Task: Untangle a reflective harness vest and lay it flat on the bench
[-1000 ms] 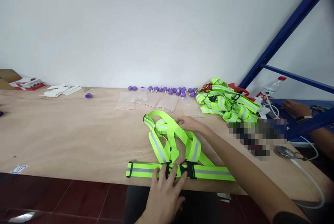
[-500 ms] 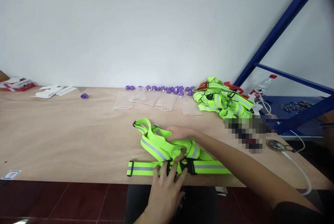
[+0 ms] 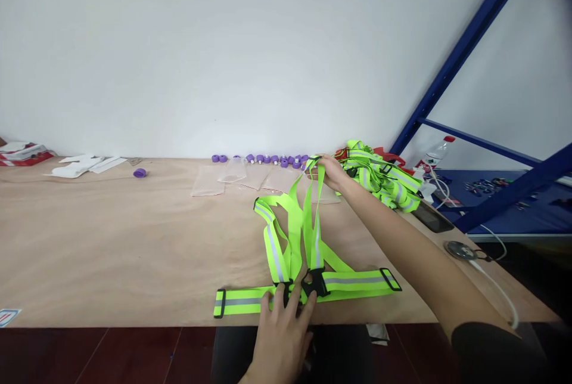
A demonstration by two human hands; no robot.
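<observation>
A neon yellow-green reflective harness vest (image 3: 294,232) with grey stripes lies near the table's front edge, its waist belt running left to right. My left hand (image 3: 281,330) rests at the middle of that belt, fingers spread over the black buckle (image 3: 315,282) area. My right hand (image 3: 331,173) is closed on the top of the shoulder straps, pulled away toward the wall and lifted a little. Black slider rings (image 3: 391,279) show toward the belt's ends. The left strap bends over loosely, and part of the buckle is hidden under my left fingers.
Clear plastic bags (image 3: 208,181) and several purple caps (image 3: 284,163) lie along the wall. A heap of similar harnesses (image 3: 384,178) is at the back right, near a phone (image 3: 432,217), a round device with a cable (image 3: 460,250) and a blue metal frame (image 3: 465,50).
My right hand has moved away from me toward the wall, drawing the shoulder straps out of their bunched pile. My left hand stays at the belt's middle. The view has shifted slightly.
</observation>
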